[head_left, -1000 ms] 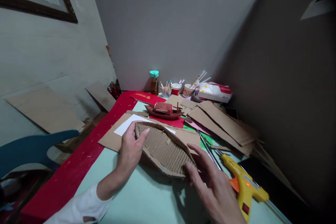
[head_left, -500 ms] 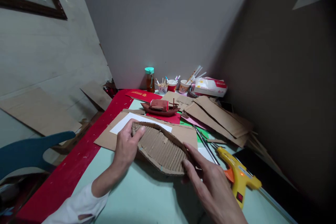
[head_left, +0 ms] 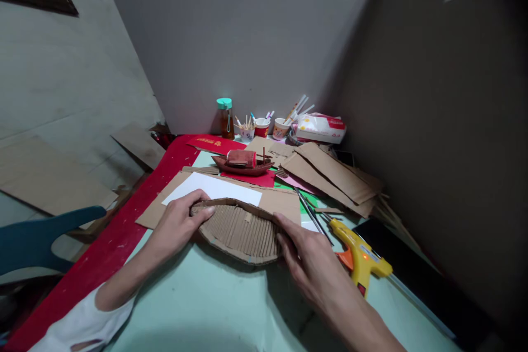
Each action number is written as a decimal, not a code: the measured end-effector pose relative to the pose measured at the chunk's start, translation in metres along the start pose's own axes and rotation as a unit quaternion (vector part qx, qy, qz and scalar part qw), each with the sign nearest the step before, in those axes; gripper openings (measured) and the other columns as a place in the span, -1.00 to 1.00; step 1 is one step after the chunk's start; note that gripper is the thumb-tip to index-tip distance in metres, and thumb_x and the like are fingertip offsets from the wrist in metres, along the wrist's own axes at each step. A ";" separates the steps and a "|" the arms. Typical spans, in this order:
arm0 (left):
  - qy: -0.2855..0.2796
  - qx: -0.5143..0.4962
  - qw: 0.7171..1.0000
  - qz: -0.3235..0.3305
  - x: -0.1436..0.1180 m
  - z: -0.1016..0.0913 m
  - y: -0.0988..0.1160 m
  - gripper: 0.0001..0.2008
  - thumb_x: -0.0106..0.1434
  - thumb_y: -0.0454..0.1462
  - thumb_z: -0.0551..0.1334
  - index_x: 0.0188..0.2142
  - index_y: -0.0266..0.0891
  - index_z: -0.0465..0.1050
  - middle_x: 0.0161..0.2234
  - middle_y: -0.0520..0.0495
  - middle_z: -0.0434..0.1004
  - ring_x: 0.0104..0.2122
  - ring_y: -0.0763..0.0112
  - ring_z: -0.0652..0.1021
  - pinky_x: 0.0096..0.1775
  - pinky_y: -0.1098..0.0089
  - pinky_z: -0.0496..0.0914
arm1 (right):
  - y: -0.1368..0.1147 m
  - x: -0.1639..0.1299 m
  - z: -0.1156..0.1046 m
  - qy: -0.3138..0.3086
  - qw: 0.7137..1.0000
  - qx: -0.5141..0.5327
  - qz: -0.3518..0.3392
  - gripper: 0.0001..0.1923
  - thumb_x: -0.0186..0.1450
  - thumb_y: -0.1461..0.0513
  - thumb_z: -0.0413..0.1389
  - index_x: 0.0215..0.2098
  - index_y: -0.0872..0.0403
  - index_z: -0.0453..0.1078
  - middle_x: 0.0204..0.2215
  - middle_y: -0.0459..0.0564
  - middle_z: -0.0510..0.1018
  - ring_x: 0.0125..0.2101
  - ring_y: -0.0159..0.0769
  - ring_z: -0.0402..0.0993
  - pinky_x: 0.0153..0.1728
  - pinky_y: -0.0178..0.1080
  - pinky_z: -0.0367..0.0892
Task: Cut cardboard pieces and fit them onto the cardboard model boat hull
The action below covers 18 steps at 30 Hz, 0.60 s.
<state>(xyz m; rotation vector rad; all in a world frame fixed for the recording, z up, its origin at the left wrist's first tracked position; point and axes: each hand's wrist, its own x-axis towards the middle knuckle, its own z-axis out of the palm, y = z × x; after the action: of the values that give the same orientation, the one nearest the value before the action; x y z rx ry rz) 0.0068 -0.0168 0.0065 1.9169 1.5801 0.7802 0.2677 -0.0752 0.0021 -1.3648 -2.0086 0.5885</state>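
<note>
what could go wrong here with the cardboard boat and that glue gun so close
The yellow glue gun lies right beside the right hand; a sideways move could brush its orange nozzle end. Both hands grip the cardboard hull only at its ends, the left hand at one tip, so squeezing could buckle the ribbed strips. The red model boat sits behind, within knocking range.

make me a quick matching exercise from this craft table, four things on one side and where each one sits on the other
Things:
1. cardboard boat hull
2. yellow glue gun
3. red model boat
4. green-capped bottle

Places:
A. at the back wall, beside the cups
B. between the left hand and right hand
C. on red paper behind the white sheet
D. lying right of the right hand

Pairs: 1-B, 2-D, 3-C, 4-A
</note>
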 end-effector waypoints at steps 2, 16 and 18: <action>-0.059 0.001 0.998 0.002 0.004 -0.007 0.001 -0.78 0.22 -0.08 0.23 -0.27 -0.16 0.42 -0.32 0.00 0.48 -0.27 0.22 0.47 -0.27 0.32 0.30 | 0.000 0.002 -0.002 -0.022 1.000 -0.005 -0.003 -0.66 0.39 0.32 -0.12 -0.02 0.18 0.43 -0.43 0.06 0.58 -0.48 -0.22 0.48 -0.42 -0.26 0.31; -0.323 -0.210 0.922 -0.032 0.008 0.014 0.027 -0.47 0.05 -0.19 0.40 0.03 -0.21 0.45 -0.12 -0.06 0.63 -0.09 0.12 0.57 -0.05 0.18 0.42 | 0.001 0.040 -0.020 0.072 0.993 -0.078 -0.042 -0.73 0.41 0.28 0.05 0.04 0.15 0.43 -0.16 0.11 0.63 -0.22 -0.15 0.53 -0.18 -0.16 0.39; -0.303 -0.241 0.921 -0.045 0.004 0.019 0.027 -0.48 0.06 -0.19 0.38 0.03 -0.25 0.43 -0.11 -0.10 0.63 -0.11 0.11 0.58 -0.06 0.16 0.43 | 0.001 0.039 -0.016 0.121 0.987 -0.086 -0.056 -0.74 0.41 0.29 0.03 0.01 0.18 0.44 -0.07 0.20 0.57 -0.08 -0.07 0.44 -0.07 -0.08 0.34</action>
<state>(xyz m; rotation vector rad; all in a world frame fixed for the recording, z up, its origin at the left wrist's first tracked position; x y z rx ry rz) 0.0393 -0.0183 0.0131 1.5050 0.9733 0.4170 0.2692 -0.0383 0.0227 -1.3407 -1.9567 0.1915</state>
